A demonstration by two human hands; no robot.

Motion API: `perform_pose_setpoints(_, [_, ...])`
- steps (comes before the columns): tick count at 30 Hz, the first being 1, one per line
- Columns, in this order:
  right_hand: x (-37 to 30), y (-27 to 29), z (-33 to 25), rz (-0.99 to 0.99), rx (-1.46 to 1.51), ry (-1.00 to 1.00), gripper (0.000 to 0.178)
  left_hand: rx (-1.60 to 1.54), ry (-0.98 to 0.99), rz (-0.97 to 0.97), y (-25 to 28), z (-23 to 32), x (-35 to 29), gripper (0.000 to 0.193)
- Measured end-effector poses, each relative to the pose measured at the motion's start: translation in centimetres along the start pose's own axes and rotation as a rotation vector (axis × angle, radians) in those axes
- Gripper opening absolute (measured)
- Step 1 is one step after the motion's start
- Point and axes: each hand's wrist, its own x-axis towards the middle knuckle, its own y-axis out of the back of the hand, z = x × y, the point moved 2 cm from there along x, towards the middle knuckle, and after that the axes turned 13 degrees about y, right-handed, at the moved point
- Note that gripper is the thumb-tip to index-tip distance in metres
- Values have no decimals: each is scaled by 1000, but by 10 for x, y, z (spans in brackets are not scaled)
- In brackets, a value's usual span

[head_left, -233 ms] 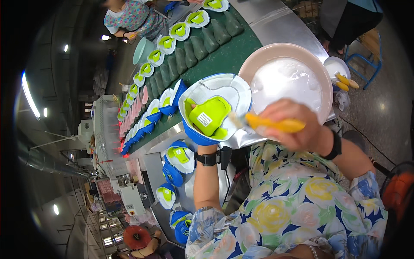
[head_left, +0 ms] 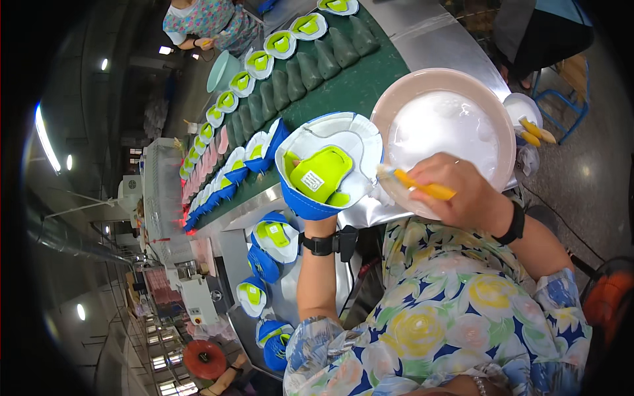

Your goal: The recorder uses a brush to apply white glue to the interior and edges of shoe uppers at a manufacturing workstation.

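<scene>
A blue shoe upper (head_left: 310,210) with white lining and a lime-green tongue carrying a white label is held up in the middle. My left hand (head_left: 321,226) supports it from below; most of its fingers are hidden behind the upper. Closed around a yellow-handled brush (head_left: 432,187), my right hand (head_left: 463,191) is just right of the upper, over the near rim of a pinkish basin (head_left: 378,119). The brush's pale bristles point left at the upper, apart from its edge. White liquid (head_left: 442,125) fills the basin's bottom.
A green conveyor (head_left: 370,79) carries rows of dark shoe lasts (head_left: 310,72) and more uppers (head_left: 259,64). Several uppers (head_left: 253,297) lie on the metal shelf at lower left. A small white bowl with yellow-handled brushes (head_left: 530,136) stands right of the basin. Another person (head_left: 211,26) works across the conveyor.
My right hand and the brush have moved slightly, the bristles drawing away from the upper's inside to beyond its right edge. My left hand keeps holding the upper in nearly the same place.
</scene>
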Motion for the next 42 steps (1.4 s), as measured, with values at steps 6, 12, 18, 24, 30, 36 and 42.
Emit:
perform_pose_setpoints(6, [19, -9, -5, 114, 201, -10, 35, -348, 109, -39, -14, 2, -5, 64])
perform_pose_setpoints(12, [13, 28, 10, 29, -86, -322, 27, -1245, 948, -278, -15, -13, 22, 47])
perform_pose_setpoints(18, [-24, 52, 19, 93, 45, -654, 21, -1181, 1107, -216, -55, -152, 58, 15])
perform_pose_setpoints(24, [-24, 52, 27, 15, 33, -703, 18, -600, 1278, -61, -74, -223, 95, 76])
perform_pose_setpoints(30, [-38, 71, 46, 2, 13, -759, 14, 289, 515, 173, 49, -234, 46, 52])
perform_pose_setpoints(36, [-26, 71, 62, -9, 103, -730, 12, 303, 1064, 323, 231, -284, -132, 98])
perform_pose_setpoints(42, [-9, 33, 54, -109, 170, -764, 14, 313, 961, 224, 185, -235, -132, 27])
